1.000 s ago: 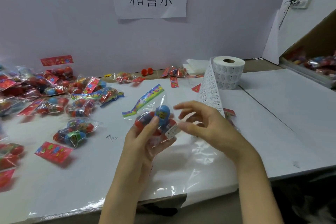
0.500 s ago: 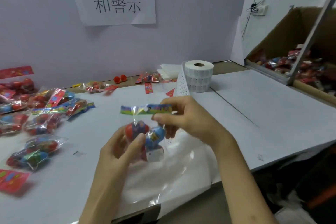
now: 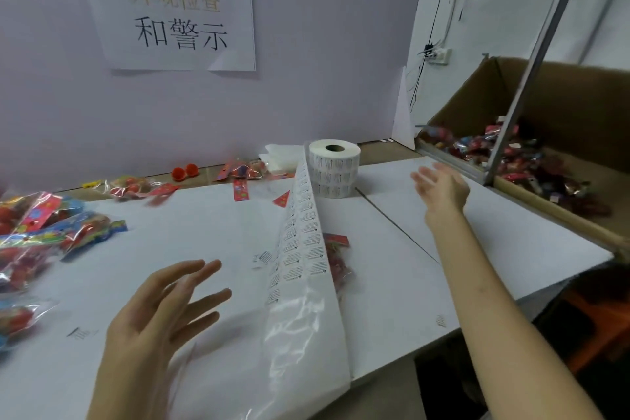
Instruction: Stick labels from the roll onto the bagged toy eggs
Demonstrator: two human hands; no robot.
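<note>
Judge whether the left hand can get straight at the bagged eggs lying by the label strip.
Probably not straight: the label strip runs between the open left hand and the bagged eggs, partly covering them. The hand would have to pass over the strip.

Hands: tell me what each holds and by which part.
Nothing is held. Left hand open over the table; right hand open, stretched toward the cardboard box.

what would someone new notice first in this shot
Probably the label roll standing at the back of the table, its strip of labels trailing toward the near edge. Both hands are open and empty: the left hand hovers low in front, and the right hand stretches toward the cardboard box at right. A heap of bagged toy eggs lies far left.
</note>
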